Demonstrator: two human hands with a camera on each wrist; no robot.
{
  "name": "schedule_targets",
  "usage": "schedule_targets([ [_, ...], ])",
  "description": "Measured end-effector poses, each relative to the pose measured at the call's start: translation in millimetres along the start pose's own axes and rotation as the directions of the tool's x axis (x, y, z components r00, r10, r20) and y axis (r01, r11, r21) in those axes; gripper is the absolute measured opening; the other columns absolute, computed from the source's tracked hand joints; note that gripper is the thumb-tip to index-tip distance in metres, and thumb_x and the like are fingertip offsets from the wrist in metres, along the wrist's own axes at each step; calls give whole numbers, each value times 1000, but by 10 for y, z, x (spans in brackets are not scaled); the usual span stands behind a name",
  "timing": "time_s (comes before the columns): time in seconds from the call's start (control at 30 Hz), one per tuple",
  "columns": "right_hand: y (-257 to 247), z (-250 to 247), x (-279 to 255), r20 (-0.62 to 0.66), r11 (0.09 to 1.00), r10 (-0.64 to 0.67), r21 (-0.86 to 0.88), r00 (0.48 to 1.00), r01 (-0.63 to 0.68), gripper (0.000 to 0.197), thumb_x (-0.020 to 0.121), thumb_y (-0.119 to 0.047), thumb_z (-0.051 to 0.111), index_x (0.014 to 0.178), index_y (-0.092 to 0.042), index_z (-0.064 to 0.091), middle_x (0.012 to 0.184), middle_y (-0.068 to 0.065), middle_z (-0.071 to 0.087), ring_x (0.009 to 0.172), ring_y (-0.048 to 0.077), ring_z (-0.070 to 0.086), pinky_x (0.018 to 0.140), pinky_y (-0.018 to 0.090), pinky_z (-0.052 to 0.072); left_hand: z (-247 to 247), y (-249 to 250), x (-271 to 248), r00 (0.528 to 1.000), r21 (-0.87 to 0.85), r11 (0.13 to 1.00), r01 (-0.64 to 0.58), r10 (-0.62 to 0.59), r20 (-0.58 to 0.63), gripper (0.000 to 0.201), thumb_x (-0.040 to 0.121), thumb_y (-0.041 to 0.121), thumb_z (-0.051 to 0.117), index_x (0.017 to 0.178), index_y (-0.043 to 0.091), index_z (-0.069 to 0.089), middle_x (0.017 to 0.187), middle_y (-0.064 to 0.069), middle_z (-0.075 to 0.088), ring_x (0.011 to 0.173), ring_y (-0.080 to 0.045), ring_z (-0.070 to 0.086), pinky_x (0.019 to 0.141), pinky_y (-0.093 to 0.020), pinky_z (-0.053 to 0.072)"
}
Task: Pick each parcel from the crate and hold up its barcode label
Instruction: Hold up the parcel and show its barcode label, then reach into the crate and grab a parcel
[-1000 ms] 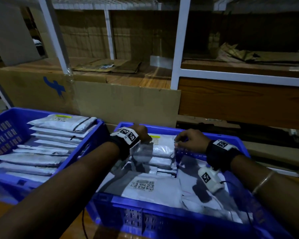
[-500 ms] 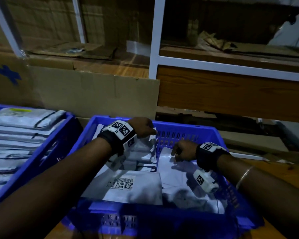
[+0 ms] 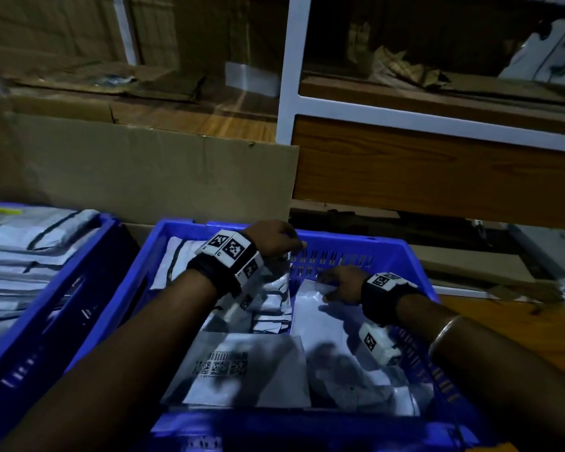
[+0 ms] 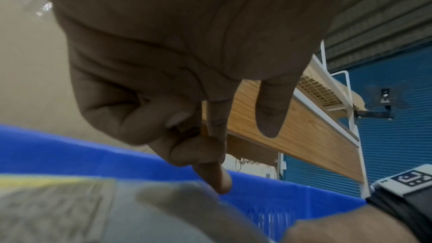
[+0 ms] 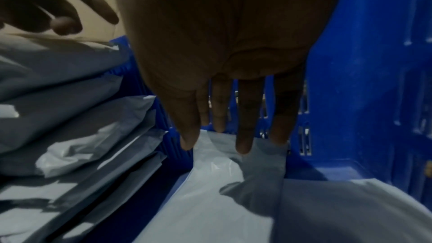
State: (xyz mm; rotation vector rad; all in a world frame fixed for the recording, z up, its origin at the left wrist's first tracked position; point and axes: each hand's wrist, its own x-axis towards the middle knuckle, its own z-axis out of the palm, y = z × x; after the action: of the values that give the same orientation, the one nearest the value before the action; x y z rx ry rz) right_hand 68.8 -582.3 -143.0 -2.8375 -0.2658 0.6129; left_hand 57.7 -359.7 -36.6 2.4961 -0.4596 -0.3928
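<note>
Where cardboard backs crate, wooden shelving.

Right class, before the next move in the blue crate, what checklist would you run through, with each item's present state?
1. Right hand on a parcel: ok, its fingers touch the flat grey parcel.
2. Right hand gripping it: not ok, the fingers are straight.
3. Left hand holding the upright parcels: cannot tell.
4. Label showing on the flat grey parcel: not ok, its upper face is plain.
5. Barcode label readable on the near parcel: ok, face up.
6. Room beside the crate wall: cannot tell.
</note>
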Motion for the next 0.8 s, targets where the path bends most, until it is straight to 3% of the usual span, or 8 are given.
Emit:
schedule_targets([
  [0.13,-84,-12,16,1,1000,-23,-10,1000,23,52,87,-16,71,136,-9,54,136,8,58,126,24,54,104,30,42,-28,-67,30,1000,-40,999,-2,3,7,36,93,43,57,117,17,66,99,-8,72,102,-19,63,86,-28,44],
  [0.27,-200,17,-20,55,993,6,-121,998,0,38,84,-20,68,120,-12,62,121,8,65,112,28,60,95,41,50,-38,-114,19,1000,-60,998,-8,7,-19,35,93,44,58,115,18,66,97,-5,72,97,-16,61,85,-26,43],
  [0.37,-163,81,73,77,984,1,-176,997,13,42,78,-26,70,119,-19,61,118,3,65,109,26,61,93,41,51,-19,-163,-2,999,-93,996,0,-3,-33,34,93,41,60,115,16,66,96,-7,71,98,-18,61,84,-25,44],
  [0.47,-207,113,94,117,971,17,-237,993,11,16,79,-23,66,94,-21,63,97,1,65,93,24,63,84,38,54,10,-227,-2,998,-125,992,-12,4,-60,33,91,39,62,112,15,67,94,-9,72,99,-22,64,86,-29,47],
  [0.53,-234,157,90,129,965,27,-262,991,8,7,79,-20,65,86,-17,65,90,3,64,84,25,64,75,33,54,23,-263,8,997,-129,992,-14,5,-74,31,90,40,64,109,15,68,87,-7,69,93,-20,64,84,-28,47],
  [0.63,-165,248,147,108,964,-14,-264,994,43,14,80,-20,68,93,-14,71,100,7,65,89,27,64,74,28,48,31,-300,20,997,-134,991,-18,7,-81,29,90,41,64,105,18,68,79,-1,67,85,-16,62,79,-26,45],
  [0.73,-102,295,216,99,957,-55,-278,994,81,15,81,-22,69,94,-14,71,102,8,62,91,27,62,81,32,49,30,-338,25,996,-130,991,-14,3,-88,30,89,44,63,106,19,68,80,0,67,88,-16,63,80,-26,47],
  [0.8,-145,291,138,125,955,-42,-287,991,77,21,84,-21,66,102,-11,69,112,12,60,99,29,60,87,34,49,32,-355,26,996,-121,993,-16,5,-93,31,89,44,63,108,20,67,81,1,67,91,-17,64,81,-27,47],
])
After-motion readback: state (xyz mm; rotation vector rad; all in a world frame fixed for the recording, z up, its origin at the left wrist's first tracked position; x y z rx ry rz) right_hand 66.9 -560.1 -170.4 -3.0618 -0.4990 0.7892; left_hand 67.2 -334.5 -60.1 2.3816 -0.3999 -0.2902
